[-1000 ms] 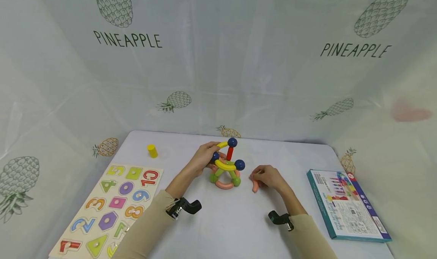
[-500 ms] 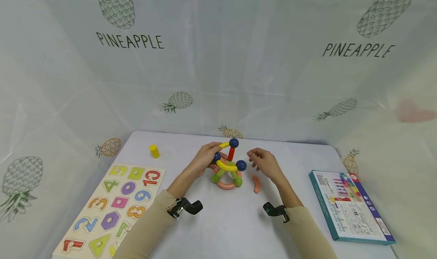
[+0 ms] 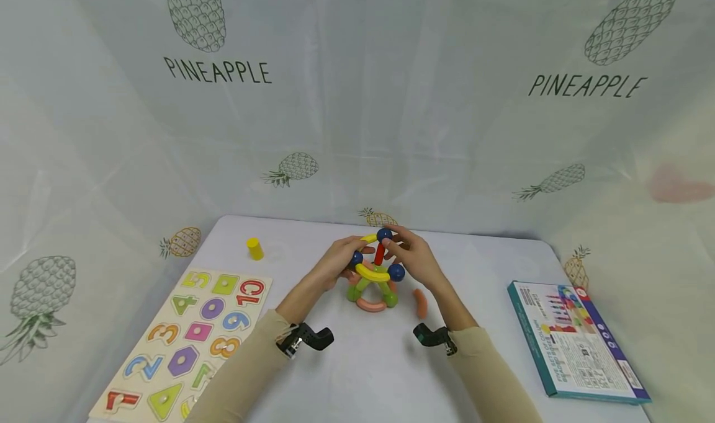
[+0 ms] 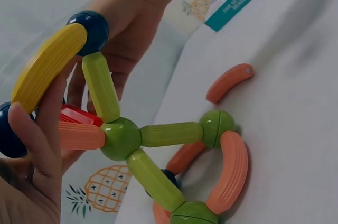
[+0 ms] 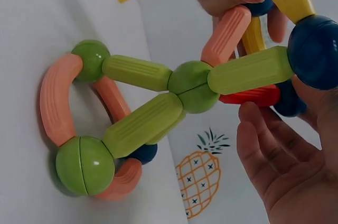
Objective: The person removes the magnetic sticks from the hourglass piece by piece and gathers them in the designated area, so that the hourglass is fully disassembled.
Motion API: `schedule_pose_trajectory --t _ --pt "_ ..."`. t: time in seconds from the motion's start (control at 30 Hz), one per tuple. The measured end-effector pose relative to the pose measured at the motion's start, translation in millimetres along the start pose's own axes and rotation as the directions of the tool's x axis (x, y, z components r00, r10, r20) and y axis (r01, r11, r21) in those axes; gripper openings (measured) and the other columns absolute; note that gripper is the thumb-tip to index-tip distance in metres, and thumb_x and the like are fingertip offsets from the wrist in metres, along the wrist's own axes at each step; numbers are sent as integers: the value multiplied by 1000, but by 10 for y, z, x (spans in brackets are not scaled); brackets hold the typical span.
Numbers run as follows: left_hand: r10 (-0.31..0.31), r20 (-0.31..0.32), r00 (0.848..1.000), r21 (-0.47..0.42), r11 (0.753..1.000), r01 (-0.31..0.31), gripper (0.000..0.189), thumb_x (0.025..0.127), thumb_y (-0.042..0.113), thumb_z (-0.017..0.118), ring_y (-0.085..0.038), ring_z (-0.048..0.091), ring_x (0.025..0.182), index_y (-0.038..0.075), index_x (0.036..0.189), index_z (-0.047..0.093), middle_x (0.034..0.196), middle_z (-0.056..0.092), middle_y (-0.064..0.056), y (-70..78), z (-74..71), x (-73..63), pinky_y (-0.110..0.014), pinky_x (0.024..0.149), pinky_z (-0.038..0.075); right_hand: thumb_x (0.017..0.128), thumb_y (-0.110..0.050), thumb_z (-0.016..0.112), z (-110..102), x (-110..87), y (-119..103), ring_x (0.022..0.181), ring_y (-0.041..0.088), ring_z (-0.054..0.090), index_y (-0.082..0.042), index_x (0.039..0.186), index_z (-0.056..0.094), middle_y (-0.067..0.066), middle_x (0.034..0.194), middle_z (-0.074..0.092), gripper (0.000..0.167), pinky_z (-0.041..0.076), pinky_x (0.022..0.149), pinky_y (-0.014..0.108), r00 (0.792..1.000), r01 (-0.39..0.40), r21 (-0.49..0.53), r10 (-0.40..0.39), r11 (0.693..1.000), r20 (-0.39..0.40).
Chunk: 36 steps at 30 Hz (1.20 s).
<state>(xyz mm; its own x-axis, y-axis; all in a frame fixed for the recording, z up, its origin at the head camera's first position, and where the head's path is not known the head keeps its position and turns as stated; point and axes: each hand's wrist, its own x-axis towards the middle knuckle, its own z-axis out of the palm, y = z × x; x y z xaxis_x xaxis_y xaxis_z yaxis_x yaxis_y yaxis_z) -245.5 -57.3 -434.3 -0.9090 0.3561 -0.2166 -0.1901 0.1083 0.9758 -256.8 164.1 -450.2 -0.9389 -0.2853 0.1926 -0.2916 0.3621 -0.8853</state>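
Navy top ball [image 3: 384, 235] is where the action is now: a second ago the right hand [image 3: 414, 257] was down at the loose salmon curved rod [image 3: 421, 303], and half a second ago it was hanging free of everything, but now its thumb and a finger are closed in around that ball, other fingers fairly loose. The rod's been left lying on the white tabletop [image 3: 368, 367], just to the right of the ball-and-rod build [image 3: 373, 273] and not touching it. Meanwhile the left hand [image 3: 337, 258] has barely budged, fingers curled around the build's upper left side, by the left navy ball [image 3: 356, 258] and the yellow curved rods. So I'd say the work has gone from one hand steadying to both hands on the upper part, with the green legs standing on the table below. Fair warning, the big navy ball blocks part of the right wrist view, so I can't tell how firm that pinch is, or whether the fingertips also touch the red rod [image 5: 253, 95] under the top ball.
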Motion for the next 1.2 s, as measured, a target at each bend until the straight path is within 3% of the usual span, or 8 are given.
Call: schedule_pose_trajectory --t 0.2,0.43,0.7,0.93,1.2 --pt "-26 19 999 -17 1000 26 50 104 35 46 -8 51 43 3 143 48 114 70 -21 -18 -24 38 -16 45 43 99 -33 66 33 27 -26 78 21 68 -27 146 52 9 101 69 50 58 69 33 1000 18 -36 -17 999 8" --pt "-32 15 999 0 999 32 50 105 33 44 -8 45 41 4 146 47 117 72 -14 -11 -20 51 -17 44 40 97 -26 70 36 28 -44 82 23 67 -17 146 53 11 102 69 53 59 69 33 1000 22 -70 -23 997 -9" --pt "-20 16 1000 3 1000 20 50 105 33 44 -7 44 38 4 146 48 115 73 -15 -25 -23 53 -17 42 39 96 -22 71 48 26 -55 85 31 68 -14 144 54 10 98 70 51 58 74 50 999 33 -74 -35 997 -30" --pt "-21 13 1000 12 1000 20 50 105 32 44 -7 42 39 4 146 47 115 73 -13 -9 -17 37 -16 43 38 96 -23 71 54 26 -42 88 25 69 -17 142 56 10 99 70 49 59 69 34 998 52 -83 -55 995 -39" --pt "-4 22 1000 17 1000 4 51 105 31 44 -7 41 39 2 148 45 126 68 -16 -11 -10 22 -16 43 37 95 -21 72 56 16 -67 89 25 68 -16 141 56 9 97 69 49 59 68 36 998 34 -87 -39 996 -51"
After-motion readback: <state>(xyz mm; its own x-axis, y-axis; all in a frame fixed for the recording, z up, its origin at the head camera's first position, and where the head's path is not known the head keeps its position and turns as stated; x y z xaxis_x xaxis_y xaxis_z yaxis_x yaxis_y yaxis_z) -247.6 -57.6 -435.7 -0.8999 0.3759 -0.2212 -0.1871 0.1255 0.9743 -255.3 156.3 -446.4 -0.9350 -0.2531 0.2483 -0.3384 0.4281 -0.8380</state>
